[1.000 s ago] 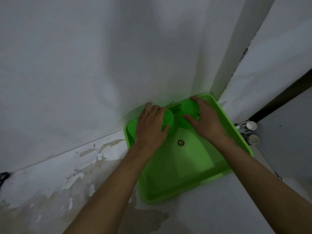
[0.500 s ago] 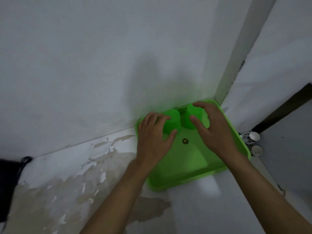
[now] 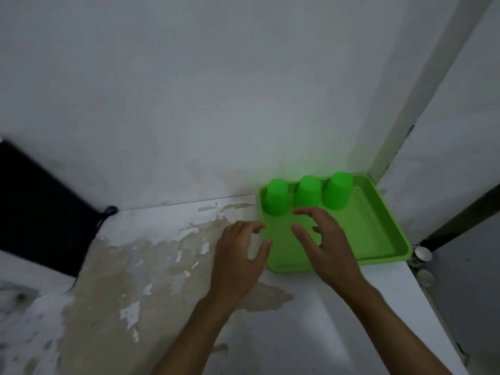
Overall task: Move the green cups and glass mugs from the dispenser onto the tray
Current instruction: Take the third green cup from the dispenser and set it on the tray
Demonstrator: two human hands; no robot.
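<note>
On the peeling white worktop (image 3: 162,266), in the corner, sits the green tray (image 3: 378,239). Both hands, left hand (image 3: 239,259) and right hand (image 3: 324,247), hover with spread fingers, holding nothing. Three green cups (image 3: 307,192) stand inverted along the tray's far edge.

Three green cups (image 3: 306,191), inverted and upright, are shown in a row along the far rim of the green tray (image 3: 378,234).

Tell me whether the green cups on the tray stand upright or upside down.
Upside down: all three green cups show closed flat tops, wider ends resting on the tray.
</note>
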